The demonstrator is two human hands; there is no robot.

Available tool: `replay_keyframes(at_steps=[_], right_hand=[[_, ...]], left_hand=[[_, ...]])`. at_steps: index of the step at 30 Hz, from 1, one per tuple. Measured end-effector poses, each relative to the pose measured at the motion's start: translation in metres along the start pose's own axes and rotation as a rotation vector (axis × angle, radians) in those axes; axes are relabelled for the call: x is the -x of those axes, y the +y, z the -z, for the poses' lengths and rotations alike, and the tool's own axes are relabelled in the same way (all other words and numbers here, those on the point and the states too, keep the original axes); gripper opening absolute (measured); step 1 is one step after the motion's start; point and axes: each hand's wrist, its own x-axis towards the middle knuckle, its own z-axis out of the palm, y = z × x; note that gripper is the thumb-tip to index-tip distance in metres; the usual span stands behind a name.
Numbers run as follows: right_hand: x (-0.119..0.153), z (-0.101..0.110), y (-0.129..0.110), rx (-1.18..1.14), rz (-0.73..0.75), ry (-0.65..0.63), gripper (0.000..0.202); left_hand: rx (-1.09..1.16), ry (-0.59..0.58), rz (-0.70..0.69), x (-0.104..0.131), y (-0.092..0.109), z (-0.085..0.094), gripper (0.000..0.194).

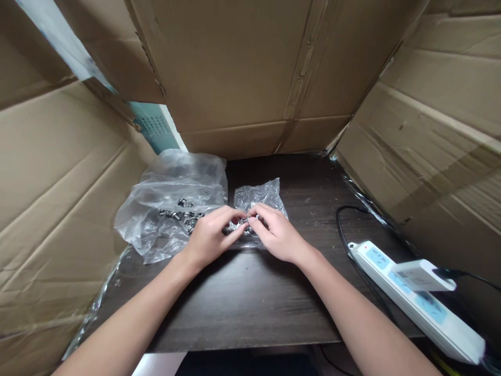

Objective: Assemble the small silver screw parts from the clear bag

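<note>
My left hand (pixel 211 232) and my right hand (pixel 277 232) meet fingertip to fingertip over a small clear plastic bag (pixel 264 194). Both hands are closed in a pinch on a small shiny metal piece (pixel 245 220); the fingers partly cover it, so its exact kind cannot be made out. More small metal bits seem to lie in the bag below the fingers. Beside my left hand, a larger clear plastic bag (pixel 188 177) lies spread out, with a heap of small dark metal parts (pixel 182 213), like short bolts, on it.
The dark wooden table (pixel 250 303) is walled by cardboard at the left (pixel 50 209), back (pixel 242 68) and right (pixel 442 120). On the right lies a white power strip (pixel 415 297) with a white adapter (pixel 422 275) plugged in. A black cable (pixel 340 224) loops beside it.
</note>
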Motion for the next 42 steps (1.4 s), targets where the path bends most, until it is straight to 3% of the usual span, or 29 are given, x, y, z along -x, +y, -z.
replay_keyframes(at_steps=[6, 12, 19, 32, 42], right_hand=[[-0.0007, -0.0019, 0.0018, 0.011, -0.005, -0.029, 0.027], [-0.0007, -0.0004, -0.0018, -0.003, -0.002, 0.009, 0.014], [-0.0011, -0.0008, -0.0001, -0.003, 0.000, -0.029, 0.026], [0.0001, -0.0008, -0.0007, -0.004, -0.020, -0.011, 0.013], [-0.0012, -0.0007, 0.0009, -0.008, -0.014, -0.036, 0.028]], left_hand=[[-0.002, -0.003, -0.016, 0.0010, -0.0017, -0.0004, 0.011], [-0.002, 0.003, -0.005, 0.0017, -0.0018, -0.0006, 0.012], [0.012, -0.001, -0.014, 0.0014, -0.0010, -0.0002, 0.011], [0.011, 0.001, -0.014, 0.0032, -0.0056, -0.0022, 0.012], [0.008, 0.021, -0.038, 0.0021, -0.0032, -0.0009, 0.012]])
